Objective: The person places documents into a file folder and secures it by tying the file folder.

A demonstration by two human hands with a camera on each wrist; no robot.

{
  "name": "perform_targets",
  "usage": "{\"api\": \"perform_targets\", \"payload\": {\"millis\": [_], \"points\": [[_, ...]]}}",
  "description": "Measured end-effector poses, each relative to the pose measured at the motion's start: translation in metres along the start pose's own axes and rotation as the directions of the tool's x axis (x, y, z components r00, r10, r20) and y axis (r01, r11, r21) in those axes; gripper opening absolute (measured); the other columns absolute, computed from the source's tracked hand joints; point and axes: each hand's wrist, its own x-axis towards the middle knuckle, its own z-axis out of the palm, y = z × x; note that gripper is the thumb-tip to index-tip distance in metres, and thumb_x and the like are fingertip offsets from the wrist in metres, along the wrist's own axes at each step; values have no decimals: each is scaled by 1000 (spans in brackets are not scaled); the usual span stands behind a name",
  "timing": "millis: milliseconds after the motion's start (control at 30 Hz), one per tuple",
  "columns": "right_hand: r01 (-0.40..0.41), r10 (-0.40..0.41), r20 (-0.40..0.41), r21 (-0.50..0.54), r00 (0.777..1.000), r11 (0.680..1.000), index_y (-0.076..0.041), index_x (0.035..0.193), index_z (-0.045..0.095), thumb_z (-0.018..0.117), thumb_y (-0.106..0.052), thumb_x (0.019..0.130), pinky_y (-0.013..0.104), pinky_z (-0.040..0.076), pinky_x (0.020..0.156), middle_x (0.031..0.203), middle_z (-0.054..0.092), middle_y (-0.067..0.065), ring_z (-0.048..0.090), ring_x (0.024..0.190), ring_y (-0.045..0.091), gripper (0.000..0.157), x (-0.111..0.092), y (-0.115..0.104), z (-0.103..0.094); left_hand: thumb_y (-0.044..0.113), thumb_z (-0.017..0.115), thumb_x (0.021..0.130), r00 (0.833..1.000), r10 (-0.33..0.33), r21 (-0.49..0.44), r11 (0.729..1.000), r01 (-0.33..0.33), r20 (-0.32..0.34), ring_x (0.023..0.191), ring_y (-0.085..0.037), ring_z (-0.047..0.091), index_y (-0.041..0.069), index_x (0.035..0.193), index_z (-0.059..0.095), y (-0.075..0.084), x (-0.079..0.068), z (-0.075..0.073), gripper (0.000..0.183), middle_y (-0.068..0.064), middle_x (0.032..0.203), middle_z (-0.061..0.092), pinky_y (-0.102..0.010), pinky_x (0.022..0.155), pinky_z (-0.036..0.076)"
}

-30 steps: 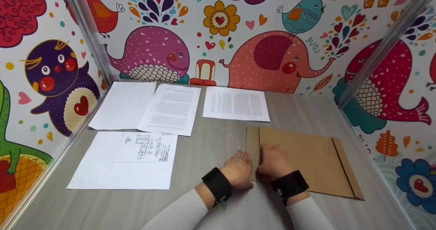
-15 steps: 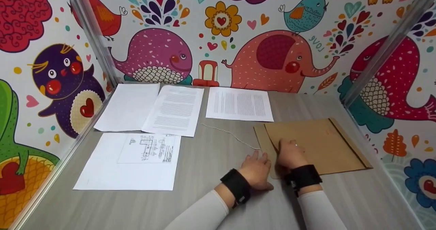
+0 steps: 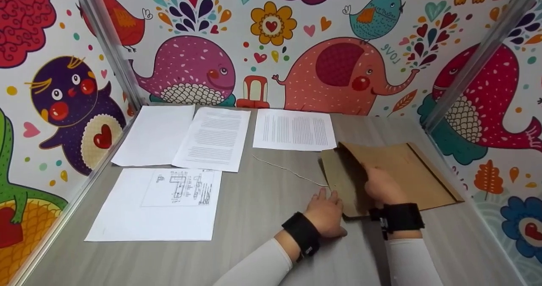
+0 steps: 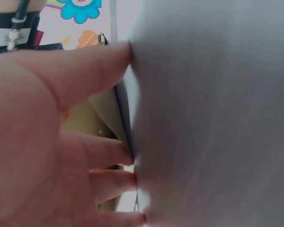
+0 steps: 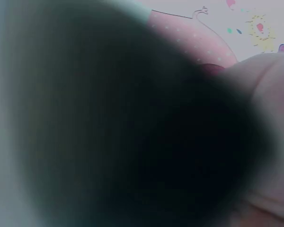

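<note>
A brown kraft paper envelope (image 3: 406, 171) lies at the right of the table, its mouth gaping toward the left. My right hand (image 3: 383, 186) grips the upper panel at the mouth and holds that edge raised. A flap (image 3: 338, 182) extends left from the mouth, with a thin white string (image 3: 292, 174) trailing from it across the table. My left hand (image 3: 324, 214) rests with fingers spread at the flap's near left edge. In the left wrist view, the thumb and fingertips of that hand (image 4: 42, 127) touch the tabletop. A dark blur covers most of the right wrist view.
Printed sheets (image 3: 214, 138) and a blank white sheet (image 3: 154, 133) lie at the back left. Nearer is a sheet with a technical drawing (image 3: 139, 218). Another text page (image 3: 294, 129) sits at the back middle. Patterned walls (image 3: 262, 45) enclose the grey table (image 3: 169, 262).
My right hand has moved right and raised the envelope's upper panel, widening the mouth. My left hand has shifted right and released the string, its fingers now spread. The envelope has turned slightly.
</note>
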Motion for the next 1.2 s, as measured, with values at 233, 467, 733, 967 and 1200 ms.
{"api": "perform_targets", "payload": {"millis": [233, 467, 733, 967, 1200], "points": [[41, -65, -168, -142, 984, 989, 20, 148, 37, 48, 8, 97, 65, 55, 93, 121, 60, 46, 61, 114, 59, 54, -9, -24, -3, 70, 67, 92, 999, -6, 1, 1000, 6, 45, 161, -30, 31, 23, 162, 45, 0, -1, -1, 87, 5, 173, 35, -38, 125, 36], [-46, 28, -336, -46, 941, 998, 0, 156, 41, 50, 7, 97, 79, 51, 73, 146, 41, 50, 51, 107, 76, 60, -12, -35, 1, 69, 68, 92, 999, 11, 7, 1000, -11, 37, 159, -32, 32, 25, 162, 45, 1, 0, 0, 86, 8, 171, 37, -38, 124, 37], [34, -63, -283, -106, 957, 994, 9, 150, 46, 47, 9, 97, 73, 53, 89, 131, 56, 48, 61, 110, 65, 53, -4, -23, 14, 68, 69, 92, 1000, 29, 24, 999, -29, 5, 156, -32, 37, 26, 158, 51, 1, 0, 2, 80, 8, 168, 41, -39, 121, 40], [38, -48, -133, -77, 990, 996, 17, 147, 45, 49, 7, 97, 64, 53, 102, 130, 58, 46, 59, 122, 59, 51, 8, -16, 22, 64, 72, 92, 999, 27, -29, 999, -28, -24, 154, -34, 39, 22, 156, 55, -1, 1, 2, 78, 3, 168, 43, -40, 120, 41], [39, -40, -90, -15, 995, 999, 16, 145, 48, 59, 3, 86, 65, 51, 104, 133, 58, 44, 58, 124, 58, 61, 11, -15, 24, 59, 72, 93, 996, 33, -95, 995, -41, -81, 153, -37, 40, 19, 152, 59, -2, 3, 4, 72, -5, 165, 47, -44, 118, 43]]}}
